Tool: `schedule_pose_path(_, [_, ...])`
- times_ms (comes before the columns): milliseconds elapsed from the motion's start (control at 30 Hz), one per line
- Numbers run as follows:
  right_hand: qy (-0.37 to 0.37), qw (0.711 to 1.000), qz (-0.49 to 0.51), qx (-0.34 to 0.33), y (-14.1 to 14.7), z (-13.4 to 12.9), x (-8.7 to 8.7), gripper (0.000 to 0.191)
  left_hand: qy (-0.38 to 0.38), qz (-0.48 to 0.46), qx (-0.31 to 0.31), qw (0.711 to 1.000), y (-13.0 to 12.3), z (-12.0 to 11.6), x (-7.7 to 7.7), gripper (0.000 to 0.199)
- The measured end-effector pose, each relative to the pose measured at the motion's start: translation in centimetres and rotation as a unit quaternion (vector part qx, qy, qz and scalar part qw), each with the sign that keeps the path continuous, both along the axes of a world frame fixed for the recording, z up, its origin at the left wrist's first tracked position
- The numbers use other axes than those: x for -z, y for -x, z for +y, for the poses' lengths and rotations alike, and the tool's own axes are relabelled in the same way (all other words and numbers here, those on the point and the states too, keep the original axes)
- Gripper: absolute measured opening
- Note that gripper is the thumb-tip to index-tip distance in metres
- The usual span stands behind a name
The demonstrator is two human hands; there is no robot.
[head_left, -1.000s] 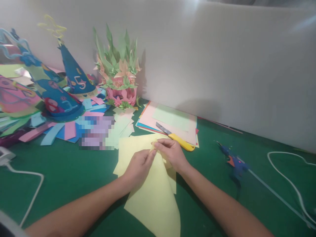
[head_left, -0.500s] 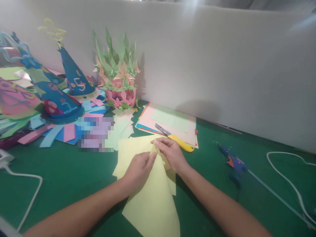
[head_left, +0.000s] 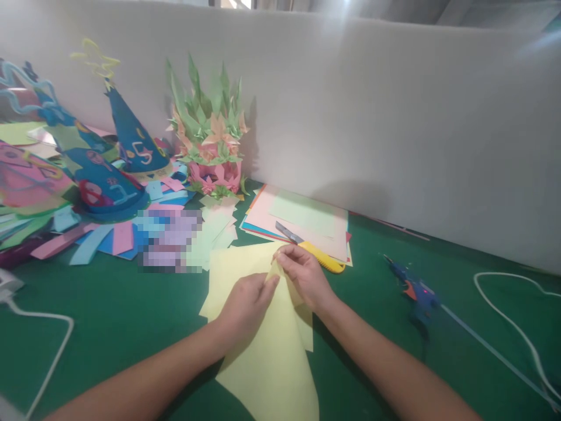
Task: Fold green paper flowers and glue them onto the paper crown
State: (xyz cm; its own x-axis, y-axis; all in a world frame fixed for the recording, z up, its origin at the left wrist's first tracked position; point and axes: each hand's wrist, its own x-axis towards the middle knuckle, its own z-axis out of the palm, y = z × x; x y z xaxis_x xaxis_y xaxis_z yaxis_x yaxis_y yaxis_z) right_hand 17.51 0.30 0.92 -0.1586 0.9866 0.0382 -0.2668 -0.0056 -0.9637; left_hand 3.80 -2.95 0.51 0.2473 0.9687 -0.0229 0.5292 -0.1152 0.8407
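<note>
A pale yellow paper sheet (head_left: 276, 362) is curled into a cone shape, its narrow tip pointing away from me. My left hand (head_left: 249, 304) grips the left side of the cone near the tip, thumb on top. At the tip itself, my right hand (head_left: 304, 272) pinches the paper between thumb and fingers. Beneath the cone lies more yellow paper (head_left: 228, 266), partly covered by my hands. Just beyond my right hand, a yellow utility knife (head_left: 322, 257) rests with its blade out, partly over a stack of coloured paper (head_left: 254, 219).
A blue glue gun (head_left: 423, 298) lies on the green table (head_left: 368, 356) at right, near a white cable (head_left: 504, 273). Decorated blue cone hats (head_left: 135, 137) and paper strips crowd the left, beside a paper-flower crown (head_left: 214, 146). A white wall panel (head_left: 394, 105) stands behind.
My right-hand fingers have shifted slightly at the cone's tip. Both hands keep their hold on the yellow paper, and the camera view has tilted up a little.
</note>
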Motion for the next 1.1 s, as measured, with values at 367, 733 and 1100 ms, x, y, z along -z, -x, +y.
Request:
schedule_pose_path(367, [0.031, 0.999, -0.044, 0.012, 0.11, 0.33, -0.30, 0.017, -0.058, 0.086, 0.012, 0.995, 0.66, 0.64, -0.04, 0.041])
schedule_pose_path(733, [0.026, 0.998, -0.058, 0.020, -0.24, 0.34, -0.35, 0.015, -0.037, 0.046, -0.005, 0.998, 0.58, 0.47, 0.11, 0.041])
schedule_pose_path(1100, [0.033, 0.998, -0.051, 0.010, -0.15, 0.30, -0.20, 0.018, -0.012, 0.006, -0.015, 1.000, 0.52, 0.39, 0.11, 0.042])
